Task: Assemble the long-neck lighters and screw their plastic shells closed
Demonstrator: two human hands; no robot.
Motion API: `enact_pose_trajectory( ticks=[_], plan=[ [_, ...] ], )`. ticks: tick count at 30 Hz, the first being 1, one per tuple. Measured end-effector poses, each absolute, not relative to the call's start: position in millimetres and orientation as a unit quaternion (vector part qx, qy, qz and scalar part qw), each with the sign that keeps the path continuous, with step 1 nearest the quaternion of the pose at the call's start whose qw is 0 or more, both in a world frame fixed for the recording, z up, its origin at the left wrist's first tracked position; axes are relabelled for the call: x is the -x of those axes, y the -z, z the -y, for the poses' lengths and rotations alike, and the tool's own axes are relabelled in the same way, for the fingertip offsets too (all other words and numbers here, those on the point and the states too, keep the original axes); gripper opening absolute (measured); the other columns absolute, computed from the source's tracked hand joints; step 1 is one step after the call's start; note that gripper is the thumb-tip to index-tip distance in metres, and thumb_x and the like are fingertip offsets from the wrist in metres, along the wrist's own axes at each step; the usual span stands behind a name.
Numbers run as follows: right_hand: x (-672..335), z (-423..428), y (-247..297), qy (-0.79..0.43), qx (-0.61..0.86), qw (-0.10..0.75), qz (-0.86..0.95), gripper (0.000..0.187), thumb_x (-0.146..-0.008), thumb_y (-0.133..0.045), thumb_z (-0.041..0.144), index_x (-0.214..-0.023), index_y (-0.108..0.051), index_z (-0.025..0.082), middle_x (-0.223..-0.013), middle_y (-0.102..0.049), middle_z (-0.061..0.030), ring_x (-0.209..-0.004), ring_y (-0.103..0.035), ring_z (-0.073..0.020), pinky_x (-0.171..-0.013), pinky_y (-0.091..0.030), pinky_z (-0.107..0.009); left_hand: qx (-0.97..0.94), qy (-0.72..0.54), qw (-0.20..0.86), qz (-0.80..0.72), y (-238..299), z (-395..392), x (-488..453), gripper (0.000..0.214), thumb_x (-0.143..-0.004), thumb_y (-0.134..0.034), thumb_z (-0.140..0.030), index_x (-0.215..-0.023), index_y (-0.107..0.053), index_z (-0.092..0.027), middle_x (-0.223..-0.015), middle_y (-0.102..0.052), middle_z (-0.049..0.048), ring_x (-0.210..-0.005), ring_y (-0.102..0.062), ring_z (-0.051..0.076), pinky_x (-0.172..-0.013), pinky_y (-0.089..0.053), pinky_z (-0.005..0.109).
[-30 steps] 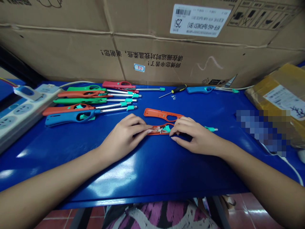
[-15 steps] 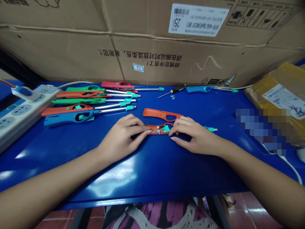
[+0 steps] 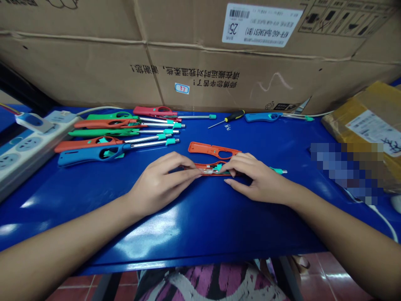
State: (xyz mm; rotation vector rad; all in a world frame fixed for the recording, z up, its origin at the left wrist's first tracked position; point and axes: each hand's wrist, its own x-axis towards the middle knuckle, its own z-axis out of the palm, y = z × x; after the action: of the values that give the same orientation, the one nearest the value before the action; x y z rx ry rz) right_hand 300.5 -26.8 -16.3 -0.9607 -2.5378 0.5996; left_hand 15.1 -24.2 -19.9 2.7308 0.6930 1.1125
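An orange long-nosed gas lighter [image 3: 232, 174] lies opened on the blue table, its inner parts exposed. A clear part [image 3: 207, 171] and a teal piece [image 3: 218, 167] show inside the handle half. My left hand [image 3: 169, 177] is closed at the handle's left end, thumb and fingertips pinched beside the clear part; the fingers cover what they grip there. My right hand [image 3: 255, 177] holds the lighter near its trigger, the index fingertip at the teal piece and the thumb low in front. The teal nozzle tip [image 3: 278, 171] sticks out beyond it. Just behind lies the loose orange cover half [image 3: 213, 149].
Several assembled lighters [image 3: 90, 156] lie at the left beside a white power strip [image 3: 34, 144]. A black-and-yellow screwdriver [image 3: 234, 116], small screws [image 3: 227, 127] and a blue lighter [image 3: 263, 117] lie at the back. A large carton [image 3: 109, 75] stands behind; a taped parcel [image 3: 369, 121] is at right.
My left thumb and fingers have drawn together and shifted slightly right over the handle. My right index finger has moved left onto the teal piece. The clear part shows more plainly.
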Motion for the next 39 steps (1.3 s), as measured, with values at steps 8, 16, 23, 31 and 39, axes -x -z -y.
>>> enact_pose_trajectory(
  ticks=[8, 16, 23, 31, 39],
  plan=[
    [-298.6, 28.2, 15.2, -0.180, 0.345, 0.192, 0.901, 0.028, -0.096, -0.060, 0.028, -0.124, -0.060, 0.025, -0.111, -0.062, -0.0078, -0.107, -0.054, -0.0233, -0.095, -0.042, -0.042, -0.914, -0.359, 0.028, -0.186, 20.6, 24.1, -11.2, 0.027, -0.094, -0.064, -0.011, -0.120, -0.067, -0.020, -0.102, -0.070, 0.0077, -0.093, -0.067, 0.018, -0.080, -0.059, 0.033],
    [-295.0, 31.6, 15.8, -0.144, 0.353, 0.211, 0.900, 0.037, -0.092, -0.063, 0.025, -0.128, -0.060, 0.029, -0.134, -0.049, -0.0125, -0.132, -0.043, -0.0301, -0.111, -0.038, -0.054, -0.907, -0.388, 0.055, -0.155, 15.0, 27.3, -14.5, 0.027, -0.092, -0.066, -0.007, -0.116, -0.069, -0.018, -0.101, -0.074, 0.0064, -0.095, -0.069, 0.017, -0.083, -0.060, 0.031],
    [-291.0, 31.3, 17.7, -0.157, 0.344, 0.226, 0.898, 0.030, -0.094, -0.063, 0.027, -0.124, -0.062, 0.028, -0.139, -0.051, -0.0125, -0.136, -0.042, -0.0291, -0.114, -0.035, -0.054, -0.911, -0.373, 0.073, -0.163, 18.5, 28.0, -12.7, 0.030, -0.094, -0.065, -0.010, -0.121, -0.067, -0.022, -0.105, -0.074, 0.0055, -0.097, -0.070, 0.017, -0.084, -0.059, 0.031],
    [-274.3, 31.1, 19.7, -0.211, 0.397, 0.298, 0.843, 0.007, -0.096, -0.061, 0.024, -0.099, -0.067, 0.024, -0.127, -0.058, -0.0103, -0.125, -0.052, -0.0263, -0.107, -0.041, -0.052, -0.885, -0.409, 0.065, -0.211, 22.3, 24.0, -15.2, 0.028, -0.092, -0.068, -0.011, -0.117, -0.070, -0.022, -0.101, -0.071, 0.0056, -0.090, -0.068, 0.015, -0.081, -0.058, 0.029],
    [-264.2, 20.9, 14.7, -0.199, 0.448, 0.286, 0.823, 0.006, -0.090, -0.066, 0.021, -0.086, -0.070, 0.023, -0.120, -0.062, -0.0086, -0.116, -0.057, -0.0265, -0.103, -0.043, -0.052, -0.868, -0.389, 0.129, -0.281, 26.3, 17.1, -15.6, 0.017, -0.095, -0.066, -0.018, -0.108, -0.076, -0.018, -0.096, -0.072, 0.0059, -0.086, -0.070, 0.014, -0.080, -0.058, 0.024]
  ],
)
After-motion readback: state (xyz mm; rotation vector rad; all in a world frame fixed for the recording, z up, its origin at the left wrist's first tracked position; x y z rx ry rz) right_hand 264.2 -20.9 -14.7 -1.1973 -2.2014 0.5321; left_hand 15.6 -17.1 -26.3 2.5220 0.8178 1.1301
